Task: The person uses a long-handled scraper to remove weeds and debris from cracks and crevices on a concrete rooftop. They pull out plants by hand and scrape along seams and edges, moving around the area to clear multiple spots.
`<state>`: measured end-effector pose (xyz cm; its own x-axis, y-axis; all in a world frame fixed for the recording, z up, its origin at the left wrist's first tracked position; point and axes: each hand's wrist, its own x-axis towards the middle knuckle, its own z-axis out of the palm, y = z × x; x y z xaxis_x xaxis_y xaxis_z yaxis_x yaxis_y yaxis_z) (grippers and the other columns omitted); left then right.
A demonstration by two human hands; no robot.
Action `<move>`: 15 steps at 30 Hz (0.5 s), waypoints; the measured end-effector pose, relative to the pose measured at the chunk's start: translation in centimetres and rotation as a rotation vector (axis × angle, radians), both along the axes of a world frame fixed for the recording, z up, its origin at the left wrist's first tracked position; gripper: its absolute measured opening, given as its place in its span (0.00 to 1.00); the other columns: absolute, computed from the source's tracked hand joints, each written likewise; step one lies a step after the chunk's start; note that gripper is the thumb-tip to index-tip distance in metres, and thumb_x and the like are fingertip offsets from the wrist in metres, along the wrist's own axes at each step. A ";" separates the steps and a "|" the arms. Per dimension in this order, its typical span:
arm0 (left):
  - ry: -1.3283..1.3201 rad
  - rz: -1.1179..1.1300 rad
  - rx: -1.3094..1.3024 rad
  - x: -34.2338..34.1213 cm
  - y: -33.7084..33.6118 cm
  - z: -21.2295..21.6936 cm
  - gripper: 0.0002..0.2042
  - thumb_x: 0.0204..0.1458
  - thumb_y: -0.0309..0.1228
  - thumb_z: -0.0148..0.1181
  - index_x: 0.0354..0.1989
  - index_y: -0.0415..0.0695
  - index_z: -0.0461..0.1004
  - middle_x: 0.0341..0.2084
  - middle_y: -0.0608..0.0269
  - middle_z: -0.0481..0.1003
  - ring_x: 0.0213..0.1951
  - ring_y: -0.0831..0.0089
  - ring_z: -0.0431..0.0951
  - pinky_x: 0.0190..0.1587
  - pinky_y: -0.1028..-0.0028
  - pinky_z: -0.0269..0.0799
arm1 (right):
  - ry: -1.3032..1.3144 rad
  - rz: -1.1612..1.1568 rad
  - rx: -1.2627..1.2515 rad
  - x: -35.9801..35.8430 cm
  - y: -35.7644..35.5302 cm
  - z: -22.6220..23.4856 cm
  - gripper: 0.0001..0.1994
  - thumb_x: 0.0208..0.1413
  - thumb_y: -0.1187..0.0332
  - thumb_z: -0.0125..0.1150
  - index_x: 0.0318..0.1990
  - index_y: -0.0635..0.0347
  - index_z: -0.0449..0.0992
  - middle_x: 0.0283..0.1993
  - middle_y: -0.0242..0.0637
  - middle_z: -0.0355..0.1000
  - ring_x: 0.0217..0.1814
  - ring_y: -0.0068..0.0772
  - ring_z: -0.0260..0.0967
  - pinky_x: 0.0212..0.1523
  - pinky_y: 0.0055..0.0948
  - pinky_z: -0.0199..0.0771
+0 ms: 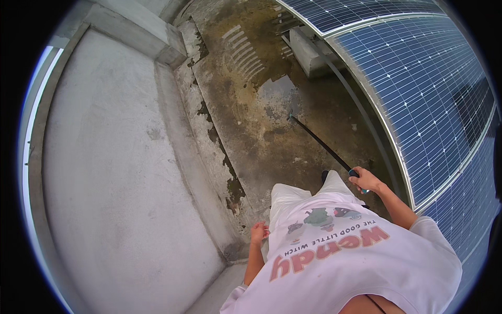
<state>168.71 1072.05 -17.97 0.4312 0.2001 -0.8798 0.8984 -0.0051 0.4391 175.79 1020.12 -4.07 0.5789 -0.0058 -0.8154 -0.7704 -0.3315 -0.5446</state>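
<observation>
My right hand (364, 180) is wrapped round the grip of a long black pole (327, 149) with teal parts near the handle. From my hand the pole slants forward and left down to the floor. Its small teal foot (291, 116) rests at the edge of a wet, paler patch of concrete (280, 94); the exact kind of head is too small to make out. My left hand (259, 231) hangs beside my left hip near the low wall, fingers loosely curled and apart, holding nothing.
Framed solar panels (418, 78) stand close along my right, over a dark strip of floor. A concrete block (308, 52) sits under their edge. To the left runs a pale concrete wall (115, 152) with a crumbling ledge (209, 131) at its base. The floor (246, 152) is stained brown.
</observation>
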 end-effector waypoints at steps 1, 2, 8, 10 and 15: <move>-0.014 0.047 0.003 -0.3 -0.3 -0.1 0.11 0.55 0.36 0.51 0.42 0.44 0.72 0.25 0.61 0.76 0.17 0.78 0.72 0.17 0.76 0.68 | -0.021 0.001 -0.006 3.7 0.2 0.9 0.24 0.55 0.67 0.56 0.56 0.70 0.59 0.25 0.33 0.66 0.18 0.22 0.63 0.16 0.25 0.66; -0.032 0.097 0.025 -0.5 -0.2 0.0 0.12 0.54 0.37 0.52 0.42 0.44 0.72 0.26 0.61 0.76 0.17 0.78 0.72 0.17 0.75 0.68 | -0.017 0.010 0.016 6.9 0.3 0.7 0.24 0.54 0.67 0.56 0.55 0.70 0.60 0.26 0.33 0.67 0.18 0.22 0.63 0.16 0.25 0.67; 0.021 0.221 0.007 -1.5 2.0 -5.0 0.12 0.54 0.36 0.52 0.41 0.43 0.72 0.25 0.60 0.75 0.16 0.76 0.71 0.16 0.75 0.67 | 0.019 0.025 0.046 23.2 5.4 -1.3 0.15 0.54 0.68 0.57 0.46 0.66 0.66 0.25 0.32 0.68 0.18 0.21 0.64 0.16 0.25 0.67; 0.111 0.197 0.048 -1.4 3.6 -5.5 0.11 0.54 0.35 0.51 0.41 0.43 0.72 0.24 0.59 0.75 0.16 0.76 0.71 0.16 0.75 0.67 | 0.033 0.006 0.036 26.6 8.7 -2.0 0.14 0.54 0.68 0.57 0.45 0.66 0.67 0.25 0.32 0.68 0.18 0.21 0.64 0.17 0.25 0.67; 0.217 0.191 0.051 10.7 12.5 -5.5 0.10 0.55 0.34 0.50 0.40 0.42 0.71 0.23 0.59 0.75 0.15 0.75 0.71 0.15 0.74 0.66 | 0.209 -0.407 0.292 34.6 16.6 -0.3 0.09 0.53 0.69 0.59 0.36 0.62 0.67 0.23 0.33 0.67 0.17 0.20 0.62 0.15 0.23 0.64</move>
